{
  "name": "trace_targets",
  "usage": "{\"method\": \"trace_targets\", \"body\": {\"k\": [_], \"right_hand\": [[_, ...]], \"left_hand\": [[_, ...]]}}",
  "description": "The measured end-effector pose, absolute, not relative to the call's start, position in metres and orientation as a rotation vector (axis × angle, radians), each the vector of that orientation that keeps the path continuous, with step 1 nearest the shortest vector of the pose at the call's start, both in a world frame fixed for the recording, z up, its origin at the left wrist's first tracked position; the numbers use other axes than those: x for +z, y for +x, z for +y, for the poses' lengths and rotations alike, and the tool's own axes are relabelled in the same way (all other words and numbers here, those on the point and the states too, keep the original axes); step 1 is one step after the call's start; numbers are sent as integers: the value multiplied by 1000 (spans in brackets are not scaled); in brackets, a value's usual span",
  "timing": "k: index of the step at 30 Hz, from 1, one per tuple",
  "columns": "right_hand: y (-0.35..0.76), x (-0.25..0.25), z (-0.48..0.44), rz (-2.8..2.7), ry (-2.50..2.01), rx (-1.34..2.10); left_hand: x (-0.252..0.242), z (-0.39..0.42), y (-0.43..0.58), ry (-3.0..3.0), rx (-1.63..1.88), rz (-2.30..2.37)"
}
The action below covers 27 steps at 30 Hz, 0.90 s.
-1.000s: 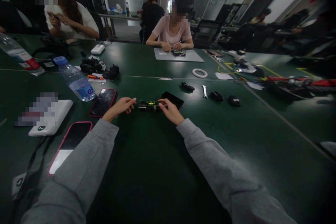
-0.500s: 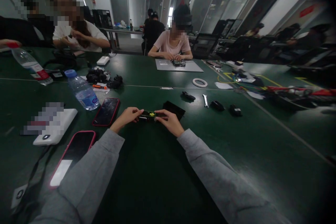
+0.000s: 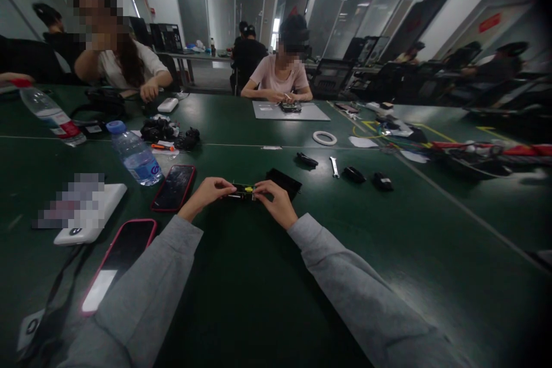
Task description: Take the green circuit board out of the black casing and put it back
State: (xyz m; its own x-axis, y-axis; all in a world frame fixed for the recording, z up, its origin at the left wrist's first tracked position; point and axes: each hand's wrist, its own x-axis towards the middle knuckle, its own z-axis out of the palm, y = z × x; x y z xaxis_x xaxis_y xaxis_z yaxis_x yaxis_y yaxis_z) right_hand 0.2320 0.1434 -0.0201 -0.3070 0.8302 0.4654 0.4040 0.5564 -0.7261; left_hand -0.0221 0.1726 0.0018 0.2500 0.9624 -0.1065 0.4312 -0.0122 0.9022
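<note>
A small dark circuit board (image 3: 242, 190) with a yellow part on it is held between my two hands above the green table (image 3: 250, 276). My left hand (image 3: 210, 192) pinches its left end between thumb and fingers. At the right end, my right hand (image 3: 276, 200) grips the edge with thumb and fingertips. Just behind my right hand lies an open black case (image 3: 284, 180), partly hidden by that hand. Fine detail on the board is too small to tell.
Left are a white power bank (image 3: 114, 195), red-edged phones (image 3: 175, 187) (image 3: 125, 253) and bottles (image 3: 138, 158) (image 3: 56, 118). Right are a wrench (image 3: 334, 167), several black parts (image 3: 354, 174) and a white ring (image 3: 324, 138). A person (image 3: 280, 77) works across the table.
My hands keep hold of the board, with small finger shifts at its right end. The view has shifted slightly. At the back left, a person's hand has lowered toward the table.
</note>
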Motion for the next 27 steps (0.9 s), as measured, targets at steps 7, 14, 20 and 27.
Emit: {"method": "trace_targets", "body": {"k": [7,14,20,27], "right_hand": [[229,-18,141,-2007,-968,509],[231,-23,140,-2151,-972,327],[231,-11,136,-2068,-1029,386],[249,9,149,-1842,-1116,356]], "left_hand": [[-4,174,-26,1453,730,1411],[9,169,-21,1715,596,1117],[4,173,-24,1645,782,1129],[-8,173,-18,1287,1181,1353]]}}
